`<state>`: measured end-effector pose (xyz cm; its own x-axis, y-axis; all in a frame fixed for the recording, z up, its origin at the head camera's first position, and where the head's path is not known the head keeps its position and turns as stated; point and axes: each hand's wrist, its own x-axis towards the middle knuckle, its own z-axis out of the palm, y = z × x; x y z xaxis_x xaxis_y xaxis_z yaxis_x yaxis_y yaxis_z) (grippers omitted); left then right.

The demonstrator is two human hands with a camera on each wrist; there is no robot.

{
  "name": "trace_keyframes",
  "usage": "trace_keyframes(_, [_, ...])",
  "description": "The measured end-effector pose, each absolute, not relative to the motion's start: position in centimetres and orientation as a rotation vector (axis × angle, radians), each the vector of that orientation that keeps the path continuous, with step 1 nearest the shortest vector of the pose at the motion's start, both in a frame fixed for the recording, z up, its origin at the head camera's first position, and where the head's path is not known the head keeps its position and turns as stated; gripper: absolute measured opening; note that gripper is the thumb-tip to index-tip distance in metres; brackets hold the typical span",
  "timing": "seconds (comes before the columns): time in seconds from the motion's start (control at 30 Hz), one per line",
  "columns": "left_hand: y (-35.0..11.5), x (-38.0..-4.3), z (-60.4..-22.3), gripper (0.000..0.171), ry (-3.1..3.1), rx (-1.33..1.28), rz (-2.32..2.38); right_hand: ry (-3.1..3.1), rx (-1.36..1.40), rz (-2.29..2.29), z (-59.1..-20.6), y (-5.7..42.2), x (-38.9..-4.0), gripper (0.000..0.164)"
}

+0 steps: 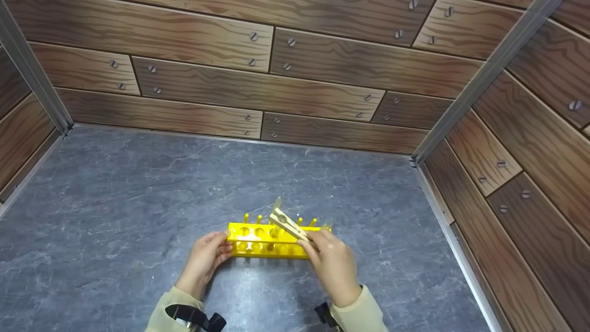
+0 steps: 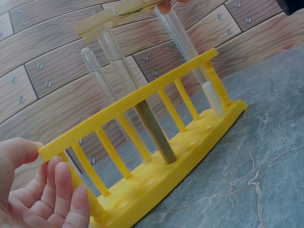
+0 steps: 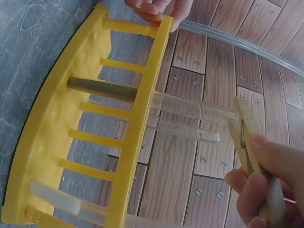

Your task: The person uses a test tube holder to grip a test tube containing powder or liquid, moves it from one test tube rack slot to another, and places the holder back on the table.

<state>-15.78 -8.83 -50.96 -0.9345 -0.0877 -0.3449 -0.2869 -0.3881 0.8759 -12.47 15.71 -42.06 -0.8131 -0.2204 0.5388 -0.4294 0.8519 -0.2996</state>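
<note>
My left hand (image 1: 204, 258) pinches the left end of a yellow test tube rack (image 2: 109, 111), thumb on the top bar and fingers curled beneath. In my right hand (image 1: 335, 263) is a wooden test tube holder (image 3: 247, 137) with a wire spring, gripped by its rear end. Its jaws stand at the upper end of a test tube (image 2: 152, 128) with brownish-grey contents; whether they clamp the glass I cannot tell. Behind that tube is a clear test tube (image 2: 95, 71), rounded end up. Near the rack's right end stands a test tube with white contents (image 2: 212, 97).
The rack stands on a grey marbled surface (image 1: 138, 198). Wood-patterned panels (image 1: 207, 74) rise at the back and both sides, with metal strips (image 1: 484, 69) at the corners. Yellow pegs (image 1: 246, 217) line the rack's far side.
</note>
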Motion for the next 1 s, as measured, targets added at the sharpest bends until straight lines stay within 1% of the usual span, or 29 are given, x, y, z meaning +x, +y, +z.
trace_keyframes(0.33, [-8.8,-15.75,-51.02,0.022,1.648,-0.513,2.486,-2.542,0.463,0.557,-41.89,15.74,-12.39,0.022])
trace_keyframes(0.73, [-8.86,-15.7,-50.9,0.023,1.651,-0.512,2.467,-2.561,0.463,0.541,-41.78,15.79,-12.32,0.022])
trace_keyframes(1.0, [-8.88,-15.72,-50.92,0.019,1.668,-0.517,2.459,-2.547,0.465,0.579,-41.77,15.93,-12.33,0.023])
